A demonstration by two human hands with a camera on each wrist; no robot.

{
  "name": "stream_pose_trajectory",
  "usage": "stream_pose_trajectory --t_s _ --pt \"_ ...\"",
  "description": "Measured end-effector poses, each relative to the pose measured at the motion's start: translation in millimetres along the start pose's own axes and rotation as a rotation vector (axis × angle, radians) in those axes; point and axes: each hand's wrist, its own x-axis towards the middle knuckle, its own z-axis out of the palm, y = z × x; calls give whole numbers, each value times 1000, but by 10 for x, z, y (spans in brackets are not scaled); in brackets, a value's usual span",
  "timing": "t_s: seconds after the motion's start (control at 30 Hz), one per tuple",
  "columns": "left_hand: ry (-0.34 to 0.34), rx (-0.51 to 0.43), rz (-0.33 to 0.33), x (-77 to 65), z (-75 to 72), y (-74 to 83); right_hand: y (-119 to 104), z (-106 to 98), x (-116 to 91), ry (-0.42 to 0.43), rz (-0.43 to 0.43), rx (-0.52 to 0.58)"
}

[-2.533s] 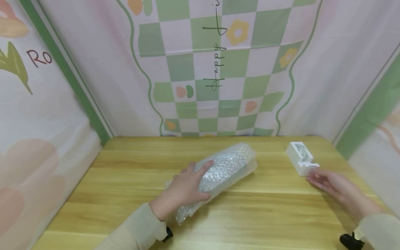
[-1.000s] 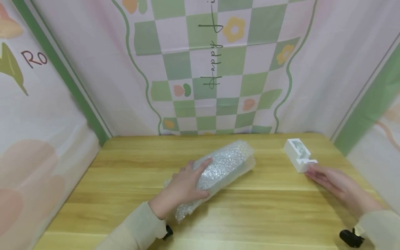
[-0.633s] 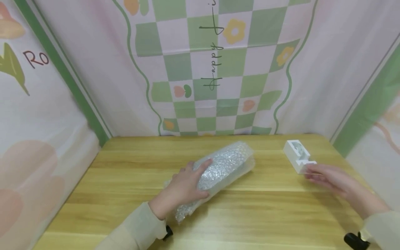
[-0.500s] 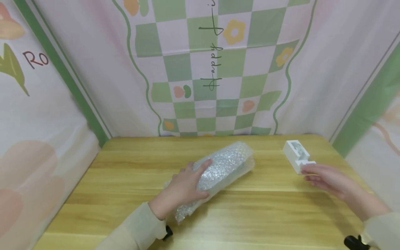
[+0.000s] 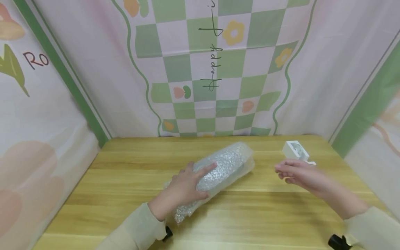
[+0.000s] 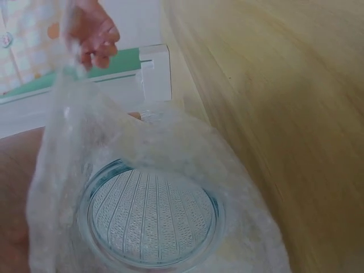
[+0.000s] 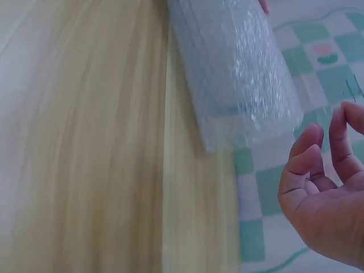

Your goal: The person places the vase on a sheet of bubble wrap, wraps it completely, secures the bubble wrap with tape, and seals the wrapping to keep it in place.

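A bundle of bubble wrap (image 5: 223, 168) lies slantwise on the wooden table. Inside its near end, the left wrist view shows a clear ribbed vessel with a round rim (image 6: 153, 219), like a glass vase. My left hand (image 5: 184, 185) grips the bundle from above, thumb and fingers spread around its near half. Above the table to the right is my right hand (image 5: 303, 175), its thumb and forefinger together in a pinch, apparently on a piece of clear tape too transparent to make out. Just behind it stands a white tape dispenser (image 5: 295, 150), partly hidden by the hand.
The wooden table (image 5: 125, 194) ends at the back against a checkered cloth (image 5: 231, 104). Cloth walls close in both sides. Black wrist cameras hang below both sleeves.
My right hand has left the cutter end of the tape dispenser and moved left toward the bubble wrap, fingers pinched. My left hand and the bundle stay nearly still.
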Motion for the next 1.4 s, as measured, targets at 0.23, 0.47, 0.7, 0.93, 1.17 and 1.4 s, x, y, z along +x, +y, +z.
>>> stream_pose_trajectory --t_s 0.23,0.47,0.7,0.93,1.17,1.4 --pt "-7 7 6 -3 -7 21 -195 450 229 32 -12 -136" --pt "-6 39 12 2 -15 39 -215 848 452 25 -66 -103" --pt "-13 53 8 32 -14 43 -107 1114 602 15 -28 19" --pt "-17 50 -3 39 -15 35 -10 1188 639 23 1 96" --pt "-24 64 -14 54 -8 45 39 1221 649 32 23 101" --pt "-27 75 -27 55 -1 59 12 1260 686 87 62 63"
